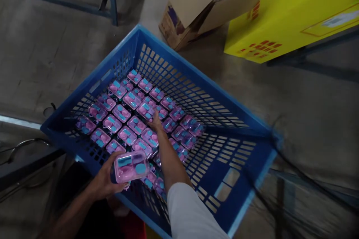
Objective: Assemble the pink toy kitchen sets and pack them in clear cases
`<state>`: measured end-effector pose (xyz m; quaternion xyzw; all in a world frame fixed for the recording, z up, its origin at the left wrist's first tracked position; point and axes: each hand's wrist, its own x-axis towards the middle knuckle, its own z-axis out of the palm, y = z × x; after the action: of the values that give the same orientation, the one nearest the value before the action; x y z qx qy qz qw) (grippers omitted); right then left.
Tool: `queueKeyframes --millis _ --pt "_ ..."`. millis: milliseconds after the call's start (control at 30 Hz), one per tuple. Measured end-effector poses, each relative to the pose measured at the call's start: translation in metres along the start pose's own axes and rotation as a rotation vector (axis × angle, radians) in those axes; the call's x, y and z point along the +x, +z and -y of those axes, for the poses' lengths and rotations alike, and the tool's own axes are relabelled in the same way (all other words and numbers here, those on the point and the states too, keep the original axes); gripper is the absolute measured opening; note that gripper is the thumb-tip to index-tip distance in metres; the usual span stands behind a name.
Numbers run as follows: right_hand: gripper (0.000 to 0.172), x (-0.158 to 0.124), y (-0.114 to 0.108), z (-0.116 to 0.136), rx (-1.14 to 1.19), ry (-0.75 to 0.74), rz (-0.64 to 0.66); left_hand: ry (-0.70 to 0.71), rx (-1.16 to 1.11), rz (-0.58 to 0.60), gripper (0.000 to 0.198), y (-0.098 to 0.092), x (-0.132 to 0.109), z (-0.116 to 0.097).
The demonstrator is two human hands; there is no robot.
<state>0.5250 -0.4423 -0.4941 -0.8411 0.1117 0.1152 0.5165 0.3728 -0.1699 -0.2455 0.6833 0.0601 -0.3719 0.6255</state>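
A blue plastic crate [235, 108] with slatted walls holds rows of small clear-topped packs [121, 113] with pink, purple and light blue contents. My left hand [105, 181] grips one such pack [131, 167] by its left end, above the crate's near edge. Inside the crate, my right hand [155, 123] reaches down among the packs and touches one near the middle of the rows. Its fingers are mostly hidden, so whether it grips that pack is unclear.
Beyond the crate stand an open cardboard box [190, 0] and a yellow box [280, 18] with red print. A metal frame [112, 0] is at the upper left. Dark cables [303, 175] hang at the right.
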Motion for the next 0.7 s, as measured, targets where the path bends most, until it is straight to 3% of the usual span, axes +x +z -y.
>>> queueKeyframes --millis 133,233,300,367,433,467,567,633,700 --pt "0.090 -0.013 -0.017 0.018 0.022 0.044 0.030 0.042 0.023 -0.018 0.081 -0.001 0.003 0.000" --pt "0.084 -0.050 -0.044 0.039 0.049 0.038 0.048 0.060 0.081 -0.061 0.077 -0.004 0.014 -0.002" --pt "0.088 -0.087 -0.065 0.058 0.168 -0.022 0.219 0.086 0.140 -0.083 0.073 -0.005 0.027 -0.005" --pt "0.112 -0.126 -0.081 0.080 0.345 -0.108 0.508 0.128 0.158 -0.069 0.072 -0.001 0.043 -0.009" --pt "0.128 -0.157 -0.090 0.101 0.352 -0.148 0.597 0.157 0.130 -0.001 0.075 0.007 0.059 -0.012" --pt "0.127 -0.168 -0.093 0.109 0.304 -0.148 0.556 0.161 0.116 0.043 0.077 0.013 0.066 -0.013" --pt "0.103 -0.182 -0.101 0.115 0.233 -0.125 0.387 0.180 0.124 0.105 0.083 0.030 0.078 -0.014" --pt "0.090 -0.177 -0.108 0.102 0.252 -0.098 0.284 0.234 0.179 0.092 0.089 0.037 0.081 -0.010" --pt "0.086 -0.163 -0.115 0.077 0.217 -0.053 0.060 0.291 0.250 0.080 0.090 0.039 0.081 -0.002"
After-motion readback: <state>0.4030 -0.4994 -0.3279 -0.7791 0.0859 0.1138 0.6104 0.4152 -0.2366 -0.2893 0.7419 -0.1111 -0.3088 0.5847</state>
